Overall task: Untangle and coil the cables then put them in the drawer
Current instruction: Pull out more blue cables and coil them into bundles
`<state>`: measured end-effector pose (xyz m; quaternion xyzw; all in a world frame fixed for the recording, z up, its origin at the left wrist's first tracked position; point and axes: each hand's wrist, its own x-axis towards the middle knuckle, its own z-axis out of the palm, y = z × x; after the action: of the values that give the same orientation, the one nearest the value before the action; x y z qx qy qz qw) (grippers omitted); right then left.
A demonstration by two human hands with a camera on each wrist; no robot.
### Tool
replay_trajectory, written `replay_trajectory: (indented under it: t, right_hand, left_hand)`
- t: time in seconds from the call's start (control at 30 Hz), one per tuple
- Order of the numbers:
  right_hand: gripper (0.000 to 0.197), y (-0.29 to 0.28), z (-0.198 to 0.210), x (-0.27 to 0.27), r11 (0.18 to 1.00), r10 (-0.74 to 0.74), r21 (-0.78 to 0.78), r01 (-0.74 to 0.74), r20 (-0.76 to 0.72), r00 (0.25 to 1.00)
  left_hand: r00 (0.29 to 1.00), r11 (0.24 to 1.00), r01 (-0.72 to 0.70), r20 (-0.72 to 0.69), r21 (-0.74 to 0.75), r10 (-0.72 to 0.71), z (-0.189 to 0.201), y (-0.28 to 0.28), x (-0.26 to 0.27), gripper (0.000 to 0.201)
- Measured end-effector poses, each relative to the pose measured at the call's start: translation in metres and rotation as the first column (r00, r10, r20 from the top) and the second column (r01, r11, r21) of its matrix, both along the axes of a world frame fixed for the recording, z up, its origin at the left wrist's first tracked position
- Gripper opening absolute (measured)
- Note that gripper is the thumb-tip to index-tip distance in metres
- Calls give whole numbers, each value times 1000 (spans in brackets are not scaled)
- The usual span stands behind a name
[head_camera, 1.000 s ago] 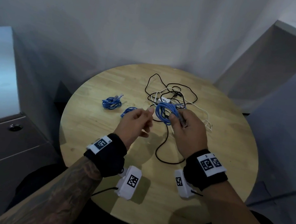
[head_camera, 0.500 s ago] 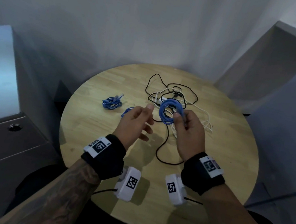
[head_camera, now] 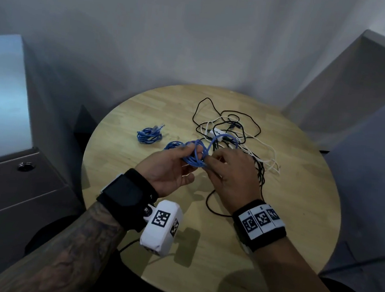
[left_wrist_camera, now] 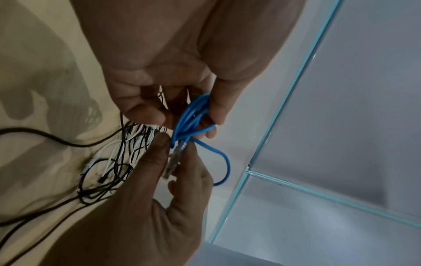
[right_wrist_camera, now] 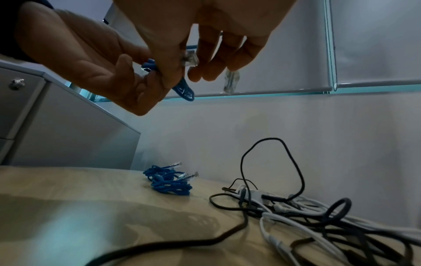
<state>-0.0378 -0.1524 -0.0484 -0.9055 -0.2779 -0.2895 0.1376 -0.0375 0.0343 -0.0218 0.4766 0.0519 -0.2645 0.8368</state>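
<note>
1. Blue network cable: a small bundle of loops held above the round wooden counter, between the two hands, in front of the person. One loop arches away from the bundle toward the tangle; its long axis runs roughly left to right in the head view.
2. Left hand: palm turned up and inward, fingers curled round the coiled loops, which it grips on the bundle's left side.
3. Right hand: back of the hand up, thumb and fingers pinching the cable's free end just right of the bundle. The clear plug lies along these fingers in the left wrist view.
4. Key relation: the free end sits touching the coil, on the right-hand side, so the right hand is judged the one to wrap or tuck it while the left steadies the loops.
5. Two coiled blue cables lie on the counter to the left, near each other.
6. Tangle of black and white cables: beyond and right of the hands, not yet sorted.
7. Drawer unit: left of the counter, drawers closed.
</note>
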Motion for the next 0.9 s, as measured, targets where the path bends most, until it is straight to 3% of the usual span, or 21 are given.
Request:
replay_trajectory:
  t: [0.1,0.17,0.23,0.33,0.37,0.43,0.5,0.53,0.6,0.7,0.73,0.9]
  right_hand:
    - [18,0,5,-3,1000,-2,19,2,-8,1000]
    - [33,1,6,-8,999,24,48,-20,-80,996]
    - [43,3,7,-12,974,48,228,-8,-172,984]
    - [31,0,13,-13,775,30,619,122,-229,973]
    - [31,-1,16,-12,739,0,656,153,-227,974]
    - [30,-5,19,-12,754,-12,643,130,-184,983]
    - [29,-4,23,-15,716,106,695,57,-189,976]
    - [31,-4,26,-18,647,187,759,68,-244,952]
    - [31,-2,30,-20,532,345,820,212,-439,830]
    - [40,-6,23,-16,561,509,753,344,-641,575]
    - [39,-7,20,-15,572,515,746,341,-650,559]
    - [26,-13,24,-15,664,424,709,239,-620,660]
  left_hand:
    - [999,1000,8,45,10,-9,1,-1,1,24]
    - [999,1000,-24,35,-18,25,3,0,4,29]
    - [996,998,-66,53,-18,66,2,1,7,34]
    - [990,997,-69,126,44,63,1,-2,7,42]
    - [987,996,-65,150,57,56,2,-4,5,42]
    - [981,996,-53,191,79,37,3,-10,3,41]
    - [968,994,-41,252,104,14,4,-15,1,41]
    - [958,993,-36,285,117,1,4,-17,0,40]
    - [938,988,-19,344,156,-36,4,-19,-1,38]
    - [916,976,7,390,217,-94,1,-20,-3,41]
    - [917,971,10,386,238,-104,0,-20,-3,42]
    - [955,975,30,281,222,-94,-2,-13,-4,31]
